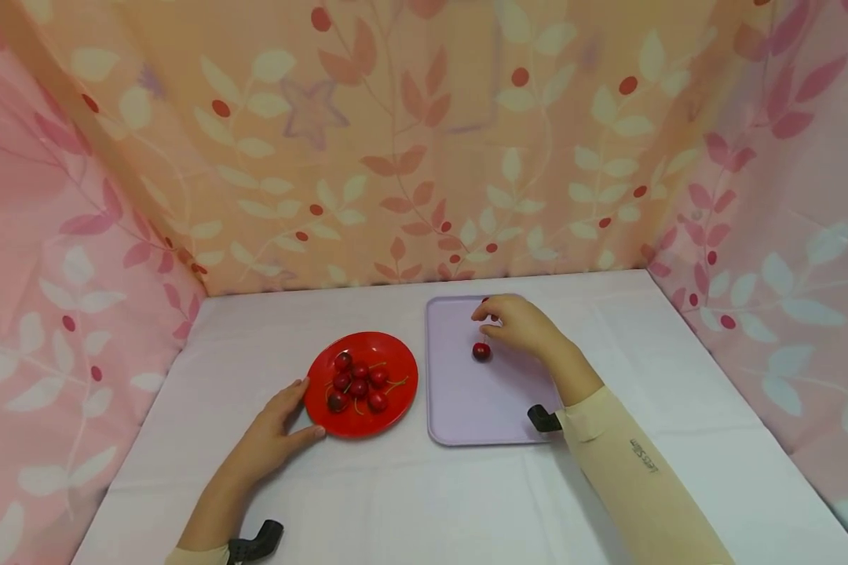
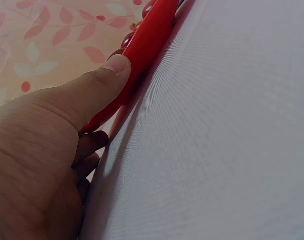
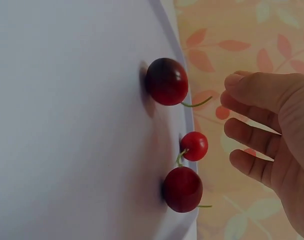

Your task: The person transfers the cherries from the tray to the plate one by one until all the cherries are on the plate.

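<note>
Your right hand (image 1: pixel 519 323) is hovering over the far end of the lilac tray (image 1: pixel 466 400), fingers (image 3: pixel 252 112) loosely spread and holding nothing. In the right wrist view three cherries (image 3: pixel 166 81) sit on the tray just beside those fingertips, not touching them, stems sticking out toward the hand. From the head view you only get one cherry clearly, just on the near side of your hand, plus a bit of red peeking out at your fingertips.

Your left hand (image 1: pixel 277 430) is on the red plate (image 1: pixel 362 383). The thumb (image 2: pixel 104 80) lies straight along the near-left rim, pressing on it, and the other fingers sit low by the plate's edge against the counter (image 1: pixel 410 502). How far they're tucked under, can't tell. So it's more of a steadying touch than a real grab.

The plate has a little pile of cherries (image 1: pixel 356 382) in the middle, stems going every which way. It sits just left of the tray, close but apart. Everything's on a white cloth over the counter, with floral curtains (image 1: pixel 396 141) in pink and peach around three sides.
</note>
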`<state>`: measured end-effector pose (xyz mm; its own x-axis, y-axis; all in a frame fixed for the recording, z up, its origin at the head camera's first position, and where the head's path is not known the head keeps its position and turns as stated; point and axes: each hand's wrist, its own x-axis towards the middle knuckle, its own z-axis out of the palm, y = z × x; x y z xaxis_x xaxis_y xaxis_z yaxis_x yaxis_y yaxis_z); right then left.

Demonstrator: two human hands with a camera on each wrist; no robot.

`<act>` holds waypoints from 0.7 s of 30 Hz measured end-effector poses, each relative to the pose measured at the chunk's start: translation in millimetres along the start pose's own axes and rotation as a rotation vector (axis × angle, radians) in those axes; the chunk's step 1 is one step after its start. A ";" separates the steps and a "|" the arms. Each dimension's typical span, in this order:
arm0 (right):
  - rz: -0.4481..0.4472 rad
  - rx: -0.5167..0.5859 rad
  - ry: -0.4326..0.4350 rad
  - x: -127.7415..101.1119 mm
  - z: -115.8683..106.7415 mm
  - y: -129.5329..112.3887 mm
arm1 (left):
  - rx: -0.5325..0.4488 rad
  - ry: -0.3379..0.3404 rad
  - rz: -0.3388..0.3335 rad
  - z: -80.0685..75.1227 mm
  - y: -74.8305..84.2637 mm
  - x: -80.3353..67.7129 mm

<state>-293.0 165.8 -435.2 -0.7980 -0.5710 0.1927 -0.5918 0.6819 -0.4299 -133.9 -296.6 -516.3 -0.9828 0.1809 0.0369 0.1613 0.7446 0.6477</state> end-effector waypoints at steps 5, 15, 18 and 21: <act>0.046 -0.019 -0.052 2.0 2.5 4.9 | 0.019 -0.004 0.014 -0.2 1.7 0.4; 0.024 -0.021 -0.050 3.1 8.7 9.6 | 0.029 -0.004 0.009 -0.7 -0.5 -1.2; 0.038 -0.031 -0.043 2.5 10.2 9.3 | 0.022 -0.003 0.008 0.1 -0.9 -1.4; 0.057 -0.035 -0.048 1.4 9.9 8.9 | 0.017 0.001 0.012 0.2 -0.3 -1.4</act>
<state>-298.3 166.6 -447.5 -0.8247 -0.5514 0.1259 -0.5497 0.7290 -0.4080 -132.6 -297.0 -516.8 -0.9809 0.1890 0.0449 0.1742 0.7530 0.6345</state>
